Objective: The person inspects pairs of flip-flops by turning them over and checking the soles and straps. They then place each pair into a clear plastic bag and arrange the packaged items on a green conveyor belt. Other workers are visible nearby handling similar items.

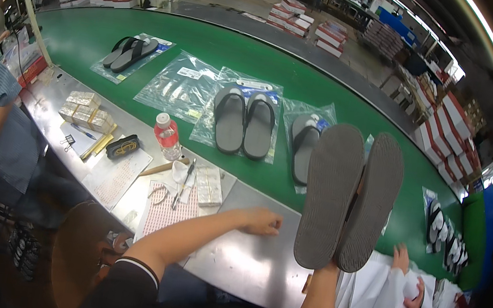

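A pair of grey flip-flops (331,195) is lifted close in front of me, ribbed soles toward me. My right forearm (320,299) runs up behind their lower ends, and the flip-flops hide most of that hand, which holds them. My left hand (262,221) is over the metal table edge, its fingers curled in with nothing visible in them. Beyond it, a grey pair of flip-flops (244,125) lies on a clear plastic bag on the green belt (213,37). Another flip-flop (304,153) on a bag is partly hidden behind the lifted pair.
Farther left on the belt are an empty clear bag (178,83) and black-strapped flip-flops (131,54). The metal table holds a red-labelled bottle (167,136), a pen (184,183) and paper sheets. A co-worker's hand (400,258) reaches over white paper (372,294) at right; another person stands left.
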### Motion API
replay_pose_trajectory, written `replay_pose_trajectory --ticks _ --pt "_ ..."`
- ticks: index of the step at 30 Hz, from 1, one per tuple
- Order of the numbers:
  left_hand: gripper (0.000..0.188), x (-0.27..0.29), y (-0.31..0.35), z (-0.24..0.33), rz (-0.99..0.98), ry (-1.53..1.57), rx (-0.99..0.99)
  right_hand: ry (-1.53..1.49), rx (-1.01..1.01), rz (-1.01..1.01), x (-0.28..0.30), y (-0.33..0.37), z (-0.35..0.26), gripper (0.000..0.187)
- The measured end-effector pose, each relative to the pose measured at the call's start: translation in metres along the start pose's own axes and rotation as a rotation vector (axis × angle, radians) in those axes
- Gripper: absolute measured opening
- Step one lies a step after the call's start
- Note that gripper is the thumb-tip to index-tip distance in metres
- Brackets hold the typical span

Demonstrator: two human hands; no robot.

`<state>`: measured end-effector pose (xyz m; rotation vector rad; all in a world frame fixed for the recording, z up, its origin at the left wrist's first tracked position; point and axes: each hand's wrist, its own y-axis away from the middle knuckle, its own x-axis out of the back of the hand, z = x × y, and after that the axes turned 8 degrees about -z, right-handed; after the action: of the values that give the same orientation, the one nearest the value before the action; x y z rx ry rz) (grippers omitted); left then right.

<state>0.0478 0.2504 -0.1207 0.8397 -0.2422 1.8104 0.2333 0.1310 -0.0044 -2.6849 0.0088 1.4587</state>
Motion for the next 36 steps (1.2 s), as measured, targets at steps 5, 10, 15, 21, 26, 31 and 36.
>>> replay_pose_trajectory --ticks 5,10,15,21,26,31,36 --pt "0.036 0.001 0.014 0.048 0.008 -0.159 0.144 -0.149 0.03 -0.04 0.016 0.021 -0.008 0.036" --pt "0.029 -0.033 0.065 0.1 0.48 0.683 0.039 -0.275 0.028 -0.126 0.013 0.024 -0.001 0.036" --pt "0.026 -0.09 0.116 0.122 0.773 0.981 -0.013 -0.335 -0.028 -0.185 0.007 0.029 0.022 0.037" --pt "0.025 -0.12 0.143 0.129 0.86 1.025 0.037 -0.331 -0.061 -0.207 0.006 0.042 0.044 0.038" --pt "0.025 -0.113 0.145 0.135 0.962 1.011 0.035 -0.248 -0.07 -0.187 0.007 0.055 0.043 0.039" --pt "0.065 -0.107 0.14 0.142 0.97 1.07 -0.242 0.258 -0.105 -0.046 0.009 0.079 0.044 0.039" --pt "0.084 -0.119 0.125 0.122 0.9 1.155 -0.102 1.284 0.127 -0.076 0.011 0.091 0.061 0.036"
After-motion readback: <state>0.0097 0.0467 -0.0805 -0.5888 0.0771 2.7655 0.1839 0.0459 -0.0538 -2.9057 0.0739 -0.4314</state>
